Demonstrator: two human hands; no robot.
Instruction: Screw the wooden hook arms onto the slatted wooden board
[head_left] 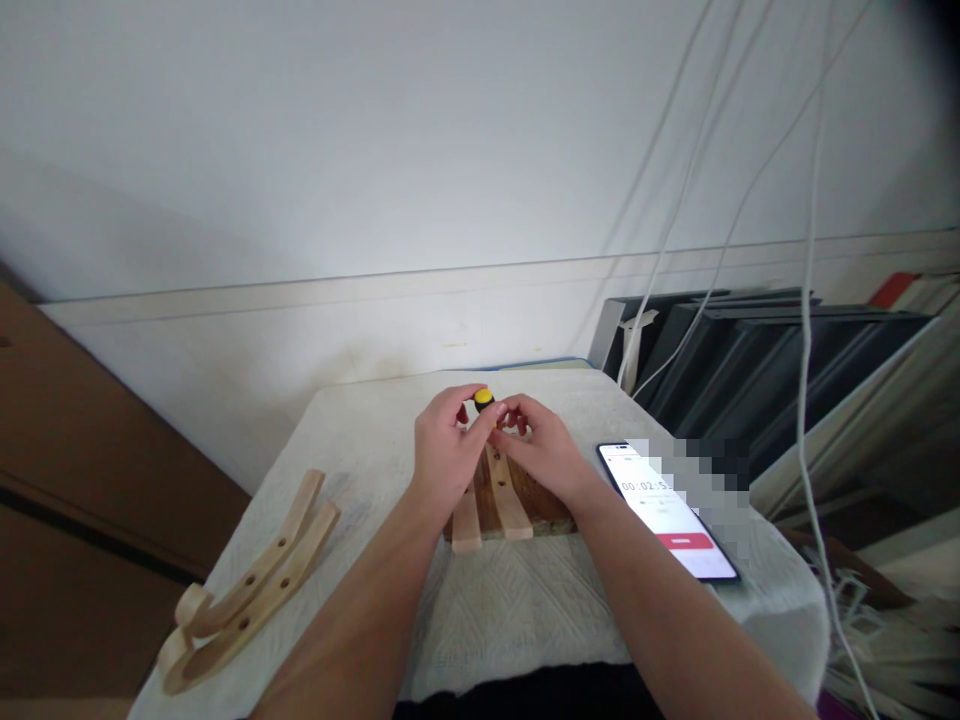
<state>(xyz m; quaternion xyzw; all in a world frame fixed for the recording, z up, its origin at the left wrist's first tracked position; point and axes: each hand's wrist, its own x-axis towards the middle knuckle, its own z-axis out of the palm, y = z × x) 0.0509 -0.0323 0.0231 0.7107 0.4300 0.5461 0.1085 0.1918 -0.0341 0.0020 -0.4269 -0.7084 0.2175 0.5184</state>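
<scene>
My left hand [448, 432] is closed around a short screwdriver [484, 400] with a yellow-topped black handle, held nearly upright. Close beside it, my right hand [538, 435] has thumb and fingers pinched near the tool's lower end; what lies in that pinch is hidden. Below both hands, a pale wooden strip with holes [508, 500] lies on a dark brown wooden board [551, 515]. A second pale strip [466, 525] lies to its left, partly covered by my left hand and forearm.
Two curved wooden hook pieces with holes [255, 590] lie at the table's left. A phone [660, 515] showing a timer rests at the right. White cloth [360, 425] covers the table. White cables [806, 350] hang at the right, before dark folders [720, 350].
</scene>
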